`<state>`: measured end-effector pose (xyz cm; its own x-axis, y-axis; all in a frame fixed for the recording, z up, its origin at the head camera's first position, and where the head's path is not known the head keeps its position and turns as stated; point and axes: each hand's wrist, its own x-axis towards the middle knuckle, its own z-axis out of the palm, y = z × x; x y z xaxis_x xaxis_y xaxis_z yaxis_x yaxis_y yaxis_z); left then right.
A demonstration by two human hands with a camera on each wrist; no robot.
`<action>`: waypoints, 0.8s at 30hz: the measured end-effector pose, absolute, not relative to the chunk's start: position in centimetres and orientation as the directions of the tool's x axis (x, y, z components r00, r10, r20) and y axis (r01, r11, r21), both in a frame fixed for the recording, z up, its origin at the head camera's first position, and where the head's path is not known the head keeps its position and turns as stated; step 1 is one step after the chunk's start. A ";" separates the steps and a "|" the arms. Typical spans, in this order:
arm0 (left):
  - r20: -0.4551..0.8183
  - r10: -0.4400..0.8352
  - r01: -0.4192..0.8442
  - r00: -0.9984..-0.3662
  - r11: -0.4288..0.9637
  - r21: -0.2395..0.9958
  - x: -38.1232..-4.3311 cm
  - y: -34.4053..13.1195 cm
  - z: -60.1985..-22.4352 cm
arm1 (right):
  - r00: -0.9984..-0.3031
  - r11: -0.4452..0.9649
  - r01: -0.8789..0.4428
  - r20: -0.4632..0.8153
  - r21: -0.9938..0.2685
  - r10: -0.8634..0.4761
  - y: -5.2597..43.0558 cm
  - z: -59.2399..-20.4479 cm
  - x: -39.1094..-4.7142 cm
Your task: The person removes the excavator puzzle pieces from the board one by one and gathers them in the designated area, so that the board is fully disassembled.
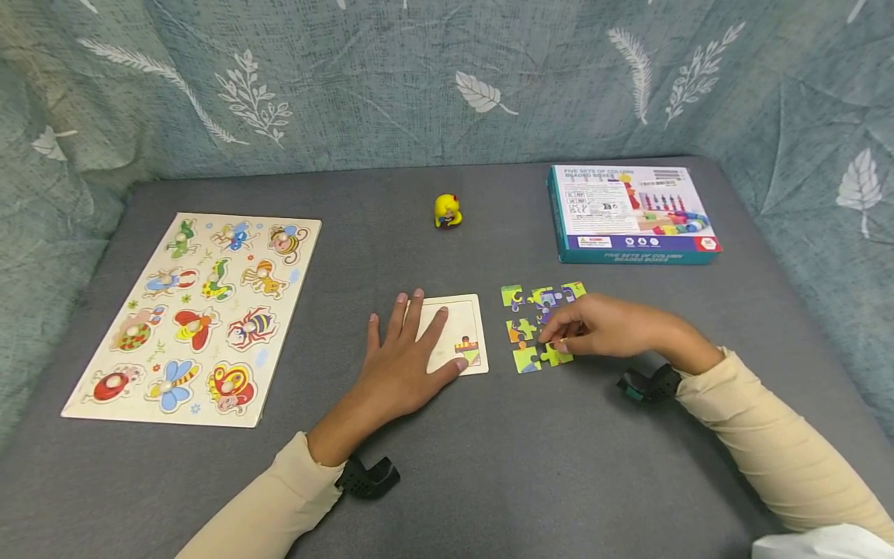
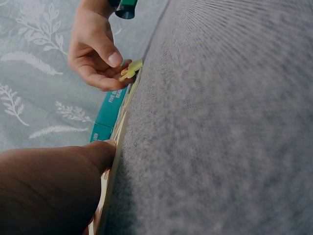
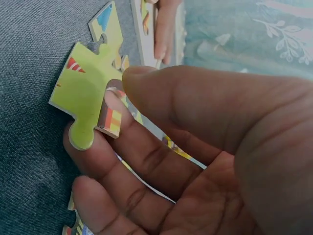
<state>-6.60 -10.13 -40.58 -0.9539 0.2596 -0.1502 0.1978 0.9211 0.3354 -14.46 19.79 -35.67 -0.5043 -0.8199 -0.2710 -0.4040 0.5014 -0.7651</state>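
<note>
My left hand (image 1: 401, 365) lies with fingers spread over a small square wooden puzzle tray (image 1: 457, 309). One piece with a red and green picture (image 1: 469, 349) sits in the tray's lower right corner, close to the thumb. To the right, my right hand (image 1: 594, 330) pinches a yellow-green jigsaw piece (image 3: 80, 93), its thumb at one edge and fingers behind. That piece is tilted and has a small red-and-white striped mark. Around the right hand lie several more jigsaw pieces (image 1: 527, 359), grouped in loose rows; the hand hides some of them.
A large wooden insect puzzle board (image 1: 202, 310) lies on the left of the grey table (image 1: 447, 481). A small yellow toy (image 1: 448, 211) stands toward the back. The teal and white box (image 1: 635, 213) is at the back right, before a leaf-patterned cloth (image 1: 419, 85).
</note>
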 end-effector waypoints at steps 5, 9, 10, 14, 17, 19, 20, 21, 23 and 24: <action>-0.155 0.259 0.196 -0.953 0.922 0.335 -6.6 -10.1 -40.6 | -0.537 0.517 -0.396 -0.266 -0.759 -0.801 19.8 -35.6 -14.5; -0.159 0.258 0.194 -0.953 0.923 0.332 -6.7 -10.1 -40.7 | -0.556 0.531 -0.385 -0.270 -0.755 -0.786 19.8 -35.4 -14.6; -0.161 0.258 0.194 -0.953 0.923 0.331 -6.7 -10.1 -40.6 | -0.555 0.535 -0.379 -0.277 -0.755 -0.784 19.8 -35.4 -14.6; -0.162 0.260 0.195 -0.952 0.922 0.333 -6.7 -10.1 -40.5 | -0.541 0.539 -0.378 -0.292 -0.753 -0.788 20.0 -35.1 -14.6; -0.162 0.260 0.196 -0.952 0.922 0.333 -6.7 -10.1 -40.5 | -0.534 0.530 -0.379 -0.289 -0.758 -0.795 20.2 -34.8 -14.5; -0.164 0.260 0.195 -0.952 0.923 0.331 -6.7 -10.1 -40.5 | -0.533 0.524 -0.374 -0.285 -0.765 -0.797 20.4 -34.6 -14.5; -0.165 0.260 0.195 -0.951 0.923 0.331 -6.7 -10.1 -40.5 | -0.532 0.521 -0.371 -0.284 -0.768 -0.797 20.4 -34.5 -14.5; -0.167 0.260 0.194 -0.951 0.924 0.330 -6.7 -10.1 -40.5 | -0.530 0.518 -0.368 -0.283 -0.772 -0.799 20.5 -34.5 -14.5; -0.168 0.260 0.194 -0.951 0.924 0.330 -6.7 -10.1 -40.5 | -0.531 0.511 -0.364 -0.277 -0.779 -0.801 20.6 -34.4 -14.5; -0.167 0.261 0.195 -0.951 0.923 0.332 -6.7 -10.1 -40.5 | -0.532 0.507 -0.365 -0.271 -0.781 -0.802 20.7 -34.4 -14.5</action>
<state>-6.70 -10.11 -40.52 -0.9508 0.2608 -0.1675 0.1948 0.9230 0.3318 -14.49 20.68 -34.41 -0.5325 -0.8018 -0.2715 -0.3654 0.5070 -0.7807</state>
